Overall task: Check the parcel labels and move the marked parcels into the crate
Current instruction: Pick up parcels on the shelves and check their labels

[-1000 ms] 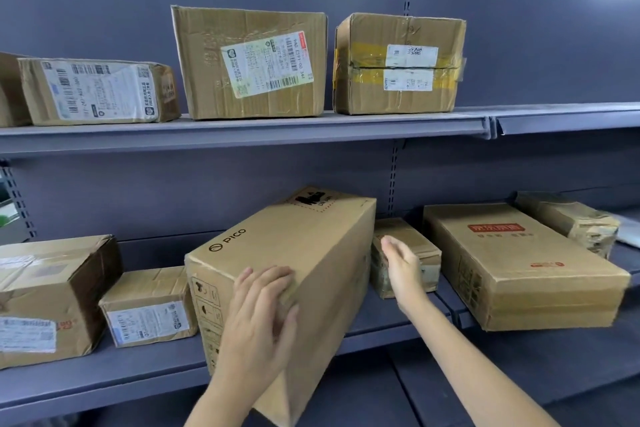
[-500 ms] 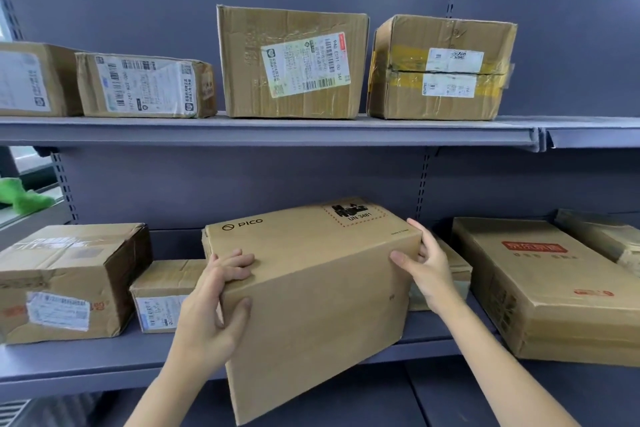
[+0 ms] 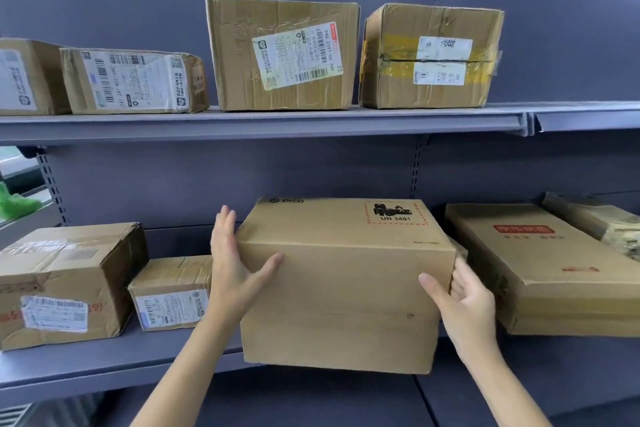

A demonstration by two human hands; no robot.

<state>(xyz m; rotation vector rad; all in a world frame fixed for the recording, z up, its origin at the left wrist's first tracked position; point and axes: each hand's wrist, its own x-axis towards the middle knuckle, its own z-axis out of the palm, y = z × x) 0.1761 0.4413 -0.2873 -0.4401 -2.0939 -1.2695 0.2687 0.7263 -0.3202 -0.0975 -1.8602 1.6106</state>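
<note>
At the lower centre of the frame a plain brown PICO box [image 3: 343, 291] is held between both hands, its front face toward the camera and its bottom edge overhanging the front lip of the lower shelf [image 3: 86, 364]. Its top carries a PICO logo at the upper left and a red-dashed UN 3481 battery mark [image 3: 395, 212] at the upper right; no shipping label shows on the faces in view. The left hand [image 3: 230, 263] lies flat against the box's left side, fingers straight and pointing up, thumb spread across the front face. The right hand [image 3: 464, 305] clasps the right front corner, thumb pressed on the front face and fingers curled round onto the right side. Just beside the left hand, at lower left, a small labelled parcel [image 3: 171, 293] sits on the lower shelf, and left of that a larger taped parcel [image 3: 65, 282] with a white label on its front. At lower right a flat carton [image 3: 540, 267] with red printing lies tilted, with a wrapped parcel [image 3: 599, 222] behind it at the frame's right edge. On the upper shelf [image 3: 242, 125] stand four parcels in a row, all with labels facing out: one cut off at the far left [image 3: 26, 78], a low wide one [image 3: 133, 81], a tall one [image 3: 282, 54] at upper centre, and one bound with yellow tape [image 3: 431, 55] to its right.
</note>
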